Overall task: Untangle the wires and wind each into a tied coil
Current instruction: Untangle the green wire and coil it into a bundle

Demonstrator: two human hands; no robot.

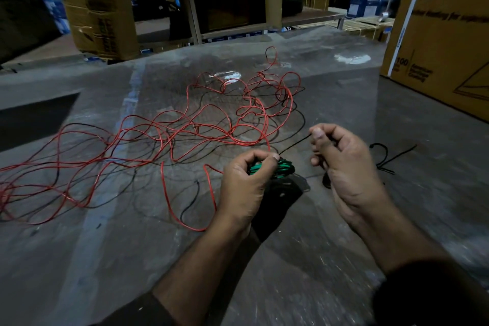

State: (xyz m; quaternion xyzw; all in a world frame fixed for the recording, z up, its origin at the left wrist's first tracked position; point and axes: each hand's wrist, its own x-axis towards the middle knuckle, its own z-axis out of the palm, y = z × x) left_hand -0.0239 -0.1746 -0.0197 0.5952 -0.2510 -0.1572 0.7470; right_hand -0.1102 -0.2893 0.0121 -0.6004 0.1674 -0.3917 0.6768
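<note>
Head view. Left hand [244, 182]: fingers curled round a green coil [284, 167], held just above the counter [79, 246]. Right hand [341, 164]: thumb and fingers pinched a thin black wire [295, 144] (taut toward the coil). Red wire [158, 137]: loose tangle with more black wire, spread left across the counter. Box [436, 34]: far right.
</note>
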